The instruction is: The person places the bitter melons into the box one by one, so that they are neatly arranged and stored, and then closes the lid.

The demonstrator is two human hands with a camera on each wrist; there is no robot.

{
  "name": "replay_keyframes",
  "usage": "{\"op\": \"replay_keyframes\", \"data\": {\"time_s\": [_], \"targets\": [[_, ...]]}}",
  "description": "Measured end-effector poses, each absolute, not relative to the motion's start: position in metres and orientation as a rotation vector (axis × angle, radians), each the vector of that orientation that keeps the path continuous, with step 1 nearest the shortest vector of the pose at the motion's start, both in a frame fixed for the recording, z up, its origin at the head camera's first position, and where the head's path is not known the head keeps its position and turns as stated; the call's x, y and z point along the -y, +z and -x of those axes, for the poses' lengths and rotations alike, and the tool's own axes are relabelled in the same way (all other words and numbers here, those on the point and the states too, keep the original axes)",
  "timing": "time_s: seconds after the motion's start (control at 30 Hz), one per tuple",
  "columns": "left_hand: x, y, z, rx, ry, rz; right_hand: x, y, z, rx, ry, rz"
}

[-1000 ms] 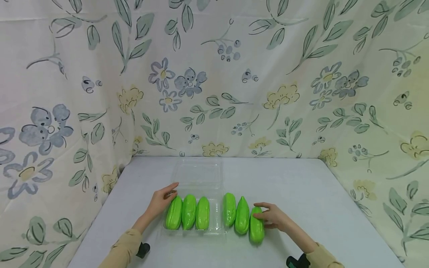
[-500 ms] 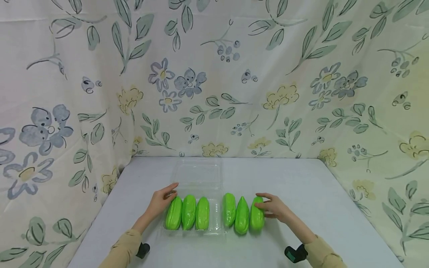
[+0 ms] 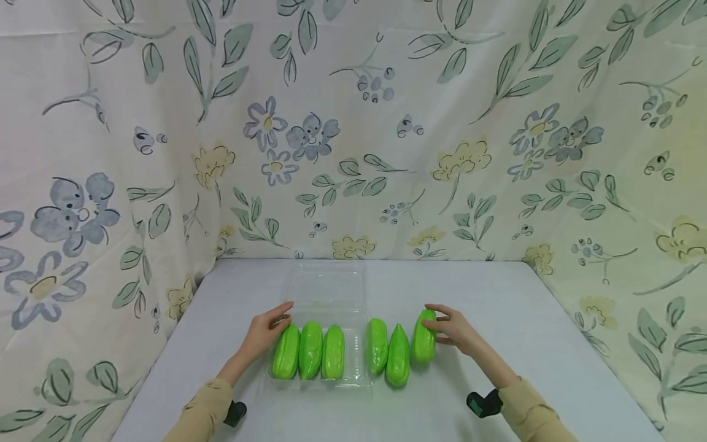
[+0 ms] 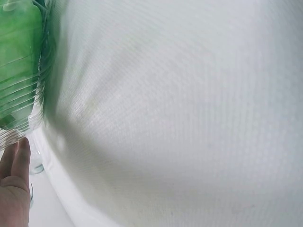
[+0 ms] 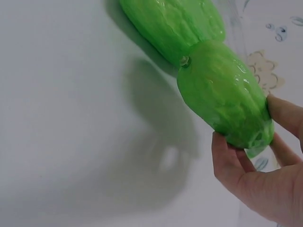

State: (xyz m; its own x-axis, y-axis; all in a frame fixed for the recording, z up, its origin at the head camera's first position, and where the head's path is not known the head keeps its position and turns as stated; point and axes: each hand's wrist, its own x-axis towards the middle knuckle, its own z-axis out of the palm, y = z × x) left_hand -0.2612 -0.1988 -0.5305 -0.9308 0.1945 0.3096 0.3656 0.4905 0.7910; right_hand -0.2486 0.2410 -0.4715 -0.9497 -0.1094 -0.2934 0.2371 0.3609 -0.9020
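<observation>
In the head view my right hand (image 3: 454, 329) grips the upper end of a bright green, cucumber-like vegetable (image 3: 423, 347). The right wrist view shows thumb and fingers on either side of that vegetable (image 5: 222, 94), its stem end pointing away and its shadow lying apart on the table. My left hand (image 3: 265, 331) rests at the left side of a clear plastic clamshell container (image 3: 358, 356), its straight fingers (image 4: 20, 161) touching the container's corner in the left wrist view. Three similar vegetables (image 3: 311, 350) lie side by side in the container's base.
Two more green vegetables (image 3: 397, 359) lie just right of the container. Its clear lid (image 3: 326, 287) is folded back on the white table (image 3: 469, 288). A flower-patterned curtain (image 3: 353, 153) hangs behind and along both sides.
My right hand has moved the gripped vegetable away from me, toward the back of the table, past its two neighbours' near ends. The left hand and container have stayed in place.
</observation>
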Motion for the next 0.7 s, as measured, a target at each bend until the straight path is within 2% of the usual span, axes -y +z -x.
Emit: {"op": "replay_keyframes", "data": {"time_s": [0.4,0.7], "targets": [[0.198,-0.528,0.259,2.556,-1.394,0.474,-0.253,-0.473,0.267,-2.330,-1.692,-0.113],[0.197,-0.530,0.261,2.553,-1.380,0.457,-0.257,-0.471,0.267,-2.317,-1.720,-0.121]]}}
